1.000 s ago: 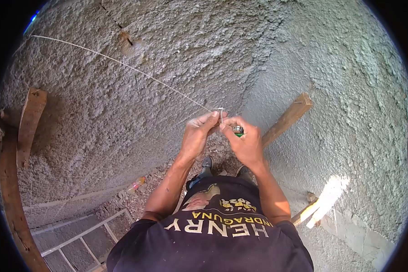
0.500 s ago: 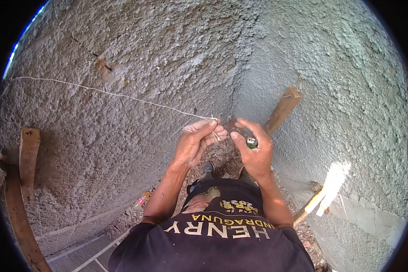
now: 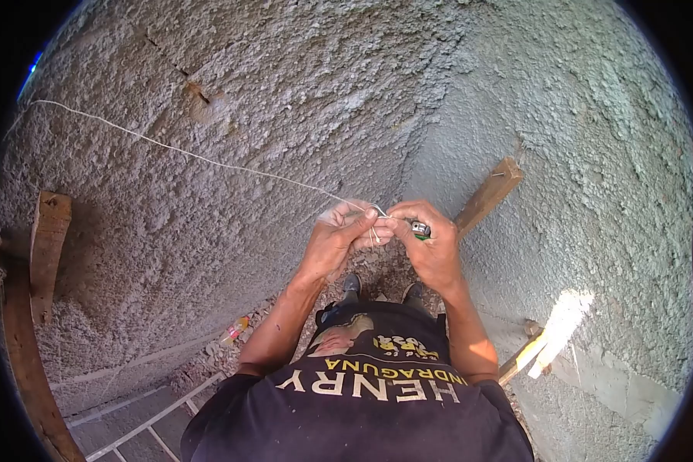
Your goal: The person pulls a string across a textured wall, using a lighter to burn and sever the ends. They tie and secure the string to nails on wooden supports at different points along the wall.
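Observation:
A thin white string (image 3: 208, 159) runs from the far left across the rough wall to my hands. My left hand (image 3: 343, 237) pinches it between thumb and fingers, and a short loop dangles below the fingertips. Close against it on the right, my right hand (image 3: 431, 242) has thumb and forefinger pinched on the string near its end. A small green lighter-like object with a metal top (image 3: 420, 229) is tucked in the palm of my right hand.
Rough grey walls (image 3: 285, 92) meet in a corner ahead. A wooden beam (image 3: 488, 196) leans at the right, and curved timber (image 3: 29, 346) stands at the left. Rubble, a small bottle (image 3: 235, 329) and a sunlit piece of wood (image 3: 543, 350) lie lower down.
My right hand has moved left to meet my left hand and its thumb and forefinger have closed on the string. The view has shifted slightly.

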Motion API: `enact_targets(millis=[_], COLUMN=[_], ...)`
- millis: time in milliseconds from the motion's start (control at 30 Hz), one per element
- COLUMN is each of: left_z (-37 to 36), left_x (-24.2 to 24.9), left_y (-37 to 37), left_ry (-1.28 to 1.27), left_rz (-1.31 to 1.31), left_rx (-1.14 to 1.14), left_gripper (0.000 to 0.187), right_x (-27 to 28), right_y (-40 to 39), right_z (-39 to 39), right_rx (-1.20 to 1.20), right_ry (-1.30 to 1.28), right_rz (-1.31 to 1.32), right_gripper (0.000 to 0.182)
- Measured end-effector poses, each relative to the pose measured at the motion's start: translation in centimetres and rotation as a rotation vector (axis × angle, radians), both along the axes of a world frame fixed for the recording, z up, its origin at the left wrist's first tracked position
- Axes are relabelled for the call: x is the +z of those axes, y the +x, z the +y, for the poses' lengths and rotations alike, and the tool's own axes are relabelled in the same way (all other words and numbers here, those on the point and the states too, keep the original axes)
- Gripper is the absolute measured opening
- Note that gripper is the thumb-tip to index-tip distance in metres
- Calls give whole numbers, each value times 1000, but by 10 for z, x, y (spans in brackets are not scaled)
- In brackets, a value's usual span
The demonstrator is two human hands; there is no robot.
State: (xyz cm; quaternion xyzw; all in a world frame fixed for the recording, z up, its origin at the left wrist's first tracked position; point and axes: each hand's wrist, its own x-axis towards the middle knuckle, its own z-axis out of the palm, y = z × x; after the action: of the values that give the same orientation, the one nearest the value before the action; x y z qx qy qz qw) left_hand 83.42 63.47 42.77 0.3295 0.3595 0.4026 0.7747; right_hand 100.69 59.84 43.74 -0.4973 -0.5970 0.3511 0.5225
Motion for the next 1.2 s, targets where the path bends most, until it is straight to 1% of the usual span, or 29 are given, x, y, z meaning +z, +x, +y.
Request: enact_targets(millis=[33,100,167,233,300,400,467,533,567,633,667,733,767,800,833,867,900,933,1000,1067,1133,1200], left_z=[-2,-2,-1,-3,-3,-3,-3,-3,-4,-6,-7,-7,-8,-9,-9,-11,-12,-13,-13,-13,-12,-12], left_x=[-4,-11,-10,-8,-6,-6,-4,-4,-6,-6,-3,1,2,4,7,12,16,20,27,29,33,39], left_y=[-1,0,5,9,12,11,12,13,15,16,15,12,7,4,2,1,0,0,-1,-3,-5,-9], left_ry=[-3,88,114,133,151,167,158,149,153,158,142,135,134,133,139,148,158,162,254,301,354,398], left_rz=[0,44,88,132,147,168,180,194,185,174,165,157,169,181,180,245,310,309,489,511,533,571], left_rx=[7,59,102,139,154,105,105,107,122,138,126,112,48,-18,-21,-55,-87,-85,-143,-149,-156,-174], left_gripper=[17,27,29,31,34,36,36,37,35,33,32,30,29,29,29,26,24,24,22,22,22,24], right_x=[-2,-3,-3,-3,-10,-10,-9,-9,-12,-20,-22,-22,-20,-18,-16,-13,-10,-8,-4,3,14,16], right_y=[-3,-7,-9,-9,-6,-5,-3,-1,0,1,0,-2,-2,-1,0,2,5,8,11,10,7,13], right_z=[-5,-13,-14,-15,-14,-14,-15,-15,-14,-12,-12,-9,-8,-7,-7,-7,-8,-8,-5,-4,-3,2], right_rx=[-34,-48,-65,-79,-85,-87,-88,-65,-64,-87,-89,-108,-110,-119,-128,-130,-123,-114,-93,-72,-138,-113], right_ry=[54,98,144,210,236,258,255,279,281,369,372,320,325,270,213,217,103,-11,43,97,127,183], right_rz=[-33,-42,-49,-176,-229,-326,-375,-497,-497,-548,-548,-282,-282,-171,-60,-61,-18,25,-10,-45,-56,-102], right_gripper=[10,11,13,17,19,21,22,22,22,21,21,16,16,13,11,11,10,9,11,13,15,18])
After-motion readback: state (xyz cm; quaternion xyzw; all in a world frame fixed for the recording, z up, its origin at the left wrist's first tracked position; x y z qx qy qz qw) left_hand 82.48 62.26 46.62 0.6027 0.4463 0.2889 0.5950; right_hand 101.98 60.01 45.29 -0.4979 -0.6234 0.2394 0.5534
